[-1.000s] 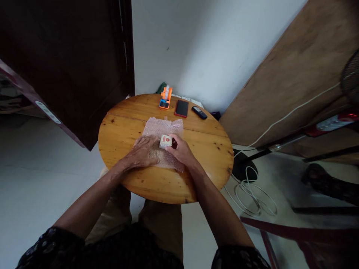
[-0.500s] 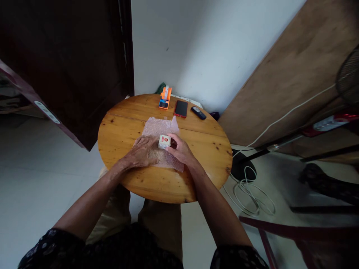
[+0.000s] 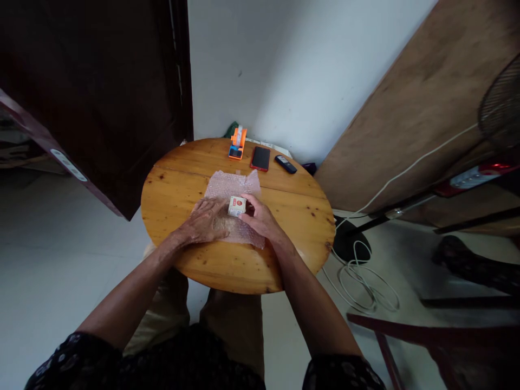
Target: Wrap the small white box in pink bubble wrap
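Observation:
A sheet of pinkish bubble wrap lies on the round wooden table. On it is a small whitish box with red print on top. My left hand rests flat on the wrap's left part, fingers spread, just left of the box. My right hand grips the box from its right side, with thumb and fingers around that edge; part of the box's right side is hidden by the fingers.
An orange tape dispenser, a dark phone with a red edge and a small black device stand or lie along the table's far side. A fan stand and a coiled white cable are on the floor at right.

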Tool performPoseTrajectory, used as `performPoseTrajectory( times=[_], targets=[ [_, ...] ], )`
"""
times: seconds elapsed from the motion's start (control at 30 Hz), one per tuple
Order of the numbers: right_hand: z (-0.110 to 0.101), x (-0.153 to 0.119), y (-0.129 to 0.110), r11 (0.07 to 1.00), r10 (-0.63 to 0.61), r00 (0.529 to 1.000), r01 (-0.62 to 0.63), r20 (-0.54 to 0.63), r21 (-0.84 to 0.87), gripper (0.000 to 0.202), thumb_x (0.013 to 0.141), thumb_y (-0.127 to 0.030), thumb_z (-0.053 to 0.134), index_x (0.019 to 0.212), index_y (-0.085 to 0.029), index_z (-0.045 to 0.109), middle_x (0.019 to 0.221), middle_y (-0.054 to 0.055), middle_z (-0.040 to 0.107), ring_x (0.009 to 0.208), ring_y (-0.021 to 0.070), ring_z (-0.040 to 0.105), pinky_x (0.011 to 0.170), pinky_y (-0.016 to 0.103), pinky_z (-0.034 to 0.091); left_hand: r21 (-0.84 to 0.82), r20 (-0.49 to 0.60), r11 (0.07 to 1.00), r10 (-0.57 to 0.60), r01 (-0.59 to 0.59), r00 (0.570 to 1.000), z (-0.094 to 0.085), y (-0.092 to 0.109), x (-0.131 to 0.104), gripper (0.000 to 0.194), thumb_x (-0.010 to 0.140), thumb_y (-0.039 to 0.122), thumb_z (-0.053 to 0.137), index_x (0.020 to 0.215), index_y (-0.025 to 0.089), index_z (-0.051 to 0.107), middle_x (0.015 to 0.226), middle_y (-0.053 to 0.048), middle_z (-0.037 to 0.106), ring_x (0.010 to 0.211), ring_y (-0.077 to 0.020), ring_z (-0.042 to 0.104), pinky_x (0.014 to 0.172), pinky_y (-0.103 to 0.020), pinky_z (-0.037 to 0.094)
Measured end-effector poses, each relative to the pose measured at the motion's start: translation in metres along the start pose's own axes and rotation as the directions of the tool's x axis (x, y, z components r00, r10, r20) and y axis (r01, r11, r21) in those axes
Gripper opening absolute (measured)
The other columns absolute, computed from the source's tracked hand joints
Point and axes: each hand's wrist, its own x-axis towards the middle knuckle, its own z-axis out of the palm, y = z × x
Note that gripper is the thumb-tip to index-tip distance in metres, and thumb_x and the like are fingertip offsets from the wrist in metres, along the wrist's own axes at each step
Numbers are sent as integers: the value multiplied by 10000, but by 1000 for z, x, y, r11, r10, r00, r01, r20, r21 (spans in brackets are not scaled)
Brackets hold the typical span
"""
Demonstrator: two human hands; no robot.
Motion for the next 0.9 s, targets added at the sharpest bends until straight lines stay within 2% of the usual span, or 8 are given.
performPoseTrajectory(
  times=[0.27,0.47,0.57,0.67,0.77,0.9],
  targets=[
    [0,1,5,999,-8,1000,8,14,52,620,744,-142,638,1349,-229,535,1252,63,664,1131,220,632,1017,411,491,-15,17,1000,-11,11,1000,-3,3,1,900,771,459,688,1533,188,292,1564,-165,402,1465,-349,329,1218,-541,218],
    [1,2,11,995,-19,1000,17,23,96,648,739,-129,641,1369,-212,514,1268,82,654,1169,239,619,1042,426,477,-95,12,995,-35,36,999,-15,10,-6,875,781,425,693,1535,194,314,1562,-143,410,1453,-364,343,1200,-536,281],
    [1,0,9,993,-38,999,34,38,115,699,725,-85,609,1401,-215,484,1275,82,648,1202,240,603,1063,421,464,-42,-20,999,26,-27,999,-18,17,-20,780,810,410,675,1503,208,381,1563,-122,418,1475,-366,303,1221,-554,228],
    [0,-1,7,989,-49,998,42,44,144,726,708,-41,567,1407,-216,477,1276,77,645,1204,230,605,1070,411,461,63,6,993,98,-98,995,-17,24,-35,643,792,332,695,1401,249,509,1549,-96,451,1483,-364,293,1224,-613,166],
    [1,-1,8,986,-52,998,43,46,164,731,706,-32,569,1401,-245,485,1268,57,651,1188,223,616,1066,413,466,146,3,983,111,-110,994,-15,30,-42,394,800,261,666,1190,212,645,1457,-118,549,1433,-363,383,1212,-637,173],
    [3,2,14,981,-64,997,55,42,184,732,714,-35,585,1399,-272,477,1270,46,654,1203,214,611,1075,415,461,227,-27,963,153,-143,988,-14,36,-39,138,831,179,591,927,188,690,1303,-116,656,1354,-343,485,1211,-614,199]
  ],
)
